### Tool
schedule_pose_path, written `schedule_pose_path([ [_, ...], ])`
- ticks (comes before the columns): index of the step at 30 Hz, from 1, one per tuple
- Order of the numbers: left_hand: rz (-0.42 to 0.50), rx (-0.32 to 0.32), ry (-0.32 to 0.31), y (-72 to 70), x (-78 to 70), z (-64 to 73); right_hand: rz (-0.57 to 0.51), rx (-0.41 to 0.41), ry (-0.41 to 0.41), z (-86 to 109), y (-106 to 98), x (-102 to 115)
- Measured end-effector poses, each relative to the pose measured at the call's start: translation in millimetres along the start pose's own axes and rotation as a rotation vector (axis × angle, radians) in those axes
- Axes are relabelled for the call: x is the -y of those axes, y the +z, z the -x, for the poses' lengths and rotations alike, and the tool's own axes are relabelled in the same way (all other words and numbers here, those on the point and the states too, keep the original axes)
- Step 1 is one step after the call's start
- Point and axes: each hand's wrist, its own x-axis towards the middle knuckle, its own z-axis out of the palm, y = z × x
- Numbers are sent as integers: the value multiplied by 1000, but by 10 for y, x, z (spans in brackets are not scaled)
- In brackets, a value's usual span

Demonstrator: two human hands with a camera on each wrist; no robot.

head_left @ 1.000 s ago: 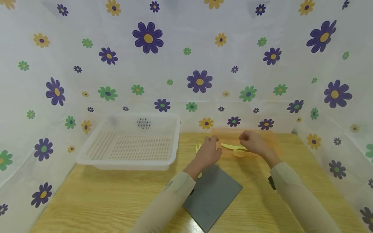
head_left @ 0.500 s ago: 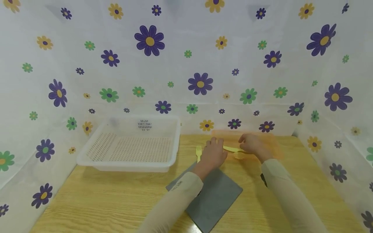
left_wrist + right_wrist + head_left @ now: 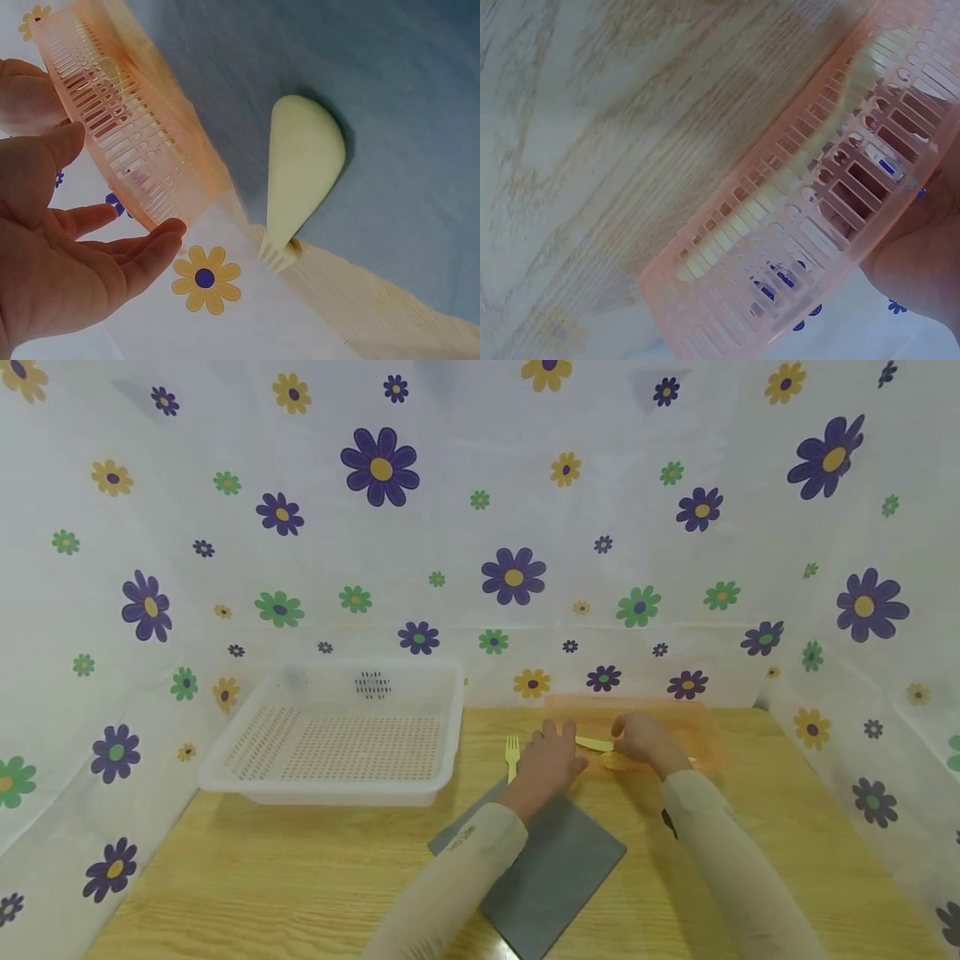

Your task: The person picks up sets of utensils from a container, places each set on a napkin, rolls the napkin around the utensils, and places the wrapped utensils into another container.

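Observation:
A translucent orange slotted basket (image 3: 701,727) lies at the back right with a yellow plastic knife (image 3: 593,744) and a yellow spoon (image 3: 619,762) in it. My right hand (image 3: 647,742) reaches into the basket, fingers curled at the knife's handle end; its fingertips are partly hidden. My left hand (image 3: 547,764) is at the basket's left end, fingers loosely extended by the rim and holding nothing. In the right wrist view, a long yellow utensil (image 3: 780,184) shows through the basket wall. A yellow fork (image 3: 512,752) lies partly on a grey square cloth (image 3: 558,860), below my left hand.
On the left of the wooden table (image 3: 300,877) stands a white perforated basket (image 3: 442,789). White flower-print sheeting (image 3: 450,527) closes off the back and both sides.
My right hand has lowered and moved slightly left over the knife's handle. My left hand has shifted a little right, uncovering more of the fork and the grey cloth's left corner.

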Motion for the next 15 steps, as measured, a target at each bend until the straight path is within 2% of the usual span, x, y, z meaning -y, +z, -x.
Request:
schedule_pose_path([
  [8,-46,24,-17,4,-5,3,32,-12,-48,-41,40,-39],
  [15,-63,53,-46,31,-1,-13,15,27,-5,-43,47,1],
])
